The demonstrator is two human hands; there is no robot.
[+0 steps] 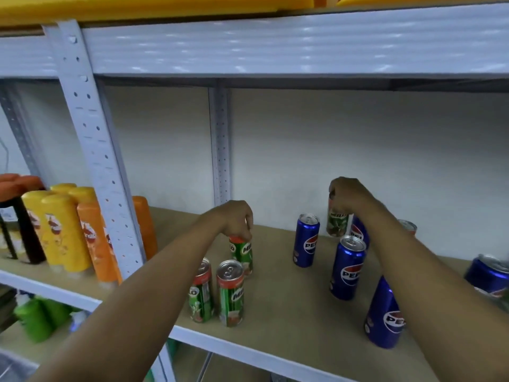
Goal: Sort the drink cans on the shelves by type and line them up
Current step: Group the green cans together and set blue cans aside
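Note:
On the wooden shelf [286, 299] stand green Milo cans and blue Pepsi cans. My left hand [238, 217] grips the top of a Milo can [243, 253] standing behind two other Milo cans [230, 295] near the shelf's front. My right hand [348, 195] holds another Milo can [336, 223] by its top, lifted above the shelf at the back. Pepsi cans stand around it: one at the back [306, 241], one in the middle [347, 268], one at the front [384, 315]. My right arm partly hides further cans.
A perforated white upright [96, 150] divides the shelf from a left bay with yellow and orange bottles [66, 230]. A Pepsi can [489, 274] sits at the far right edge. Green bottles [41, 318] stand on the shelf below. Another shelf board hangs overhead.

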